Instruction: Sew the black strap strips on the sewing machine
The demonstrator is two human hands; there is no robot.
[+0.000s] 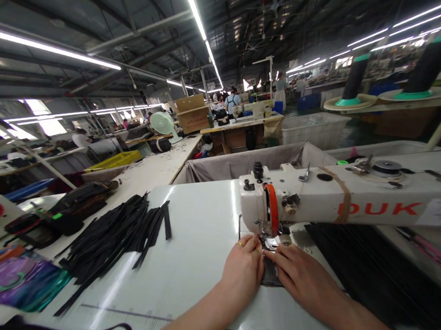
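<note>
My left hand (244, 262) is closed just left of the needle area, fingers curled onto the edge of a small dark fabric piece (271, 277). Flat on the machine bed, that piece lies between both hands, its far end hidden by fingers and the presser foot (271, 243). On its right side rests my right hand (299, 271), fingers stretched forward, tips close to the foot. Above them stands the white sewing machine (386, 198) with an orange guard (271, 209) at its head.
Black strips (111, 238) lie piled on the left of the white table (197, 219). More dark strips (372, 268) lie under the machine arm. Thread cones (355, 81) stand at upper right. A shiny purple-teal pouch (30, 282) sits at lower left. A fan (162, 124) stands farther back.
</note>
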